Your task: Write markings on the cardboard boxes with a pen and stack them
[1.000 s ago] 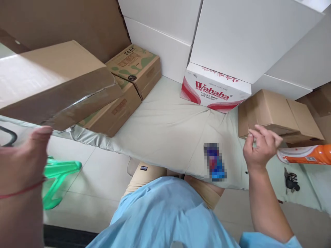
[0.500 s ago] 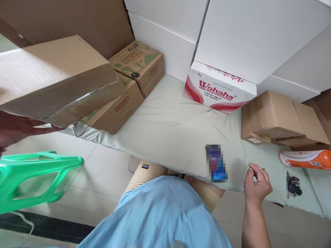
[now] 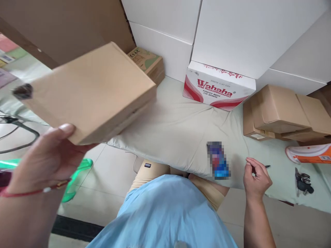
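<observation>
My left hand (image 3: 55,155) grips a closed brown cardboard box (image 3: 95,89) by its near left corner, thumb on top and fingers underneath. The box is tilted in the air over the left part of the cloth-covered table and partly hides a printed carton behind it. A dark patch marks its far left corner. My right hand (image 3: 257,177) is closed near the table's front edge. From its fingers a thin dark pen-like stick (image 3: 268,166) pokes out to the right; most of it is hidden. Left of that hand lies a phone (image 3: 218,161), its screen pixelated.
A white and red Wahaha carton (image 3: 219,88) stands against the white boxes (image 3: 232,31) at the back. Brown boxes (image 3: 281,106), an orange and white packet (image 3: 310,154) and keys (image 3: 303,182) are at the right. A green stool (image 3: 77,179) stands on the floor at left.
The left hand has carried the brown box rightward, so more of the hand and the box's top show. The right hand has stayed nearly still, and more of the dark stick shows.
</observation>
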{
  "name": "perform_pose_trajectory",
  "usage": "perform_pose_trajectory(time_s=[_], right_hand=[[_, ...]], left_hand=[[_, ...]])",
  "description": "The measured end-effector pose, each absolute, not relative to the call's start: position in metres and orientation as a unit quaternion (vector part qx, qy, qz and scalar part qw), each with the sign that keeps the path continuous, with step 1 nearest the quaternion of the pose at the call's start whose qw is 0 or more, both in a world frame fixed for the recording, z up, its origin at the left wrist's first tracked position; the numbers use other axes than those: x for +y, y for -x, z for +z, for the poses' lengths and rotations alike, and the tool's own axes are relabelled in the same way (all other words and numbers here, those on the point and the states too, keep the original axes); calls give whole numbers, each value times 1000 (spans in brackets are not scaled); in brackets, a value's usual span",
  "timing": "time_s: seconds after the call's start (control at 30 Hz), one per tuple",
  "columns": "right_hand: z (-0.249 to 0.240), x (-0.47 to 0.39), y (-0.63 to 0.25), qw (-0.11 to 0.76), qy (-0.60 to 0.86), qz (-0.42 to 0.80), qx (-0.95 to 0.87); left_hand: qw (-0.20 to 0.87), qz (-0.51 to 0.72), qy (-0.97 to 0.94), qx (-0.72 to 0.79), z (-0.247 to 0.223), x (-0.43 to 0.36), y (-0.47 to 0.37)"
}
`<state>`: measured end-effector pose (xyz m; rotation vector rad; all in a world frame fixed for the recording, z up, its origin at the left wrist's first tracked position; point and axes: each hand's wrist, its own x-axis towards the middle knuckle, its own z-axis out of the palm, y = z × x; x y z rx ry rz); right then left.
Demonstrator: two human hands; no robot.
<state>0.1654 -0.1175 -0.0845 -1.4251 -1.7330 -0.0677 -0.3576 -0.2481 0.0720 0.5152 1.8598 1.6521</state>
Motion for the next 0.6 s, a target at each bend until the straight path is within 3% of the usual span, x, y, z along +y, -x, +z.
perform_pose_trajectory(time_s=[0.1, 0.33, 0.6], right_hand=[[-86, -125, -160, 426, 574, 10, -699], [-92, -144, -157, 398, 567, 50, -720], [-87, -154, -151, 456, 636, 220, -583]], left_hand=[[375, 648, -165, 642, 56, -238, 316], [562, 563, -139, 590, -3, -208, 253], [509, 508, -240, 652, -17, -210, 245]])
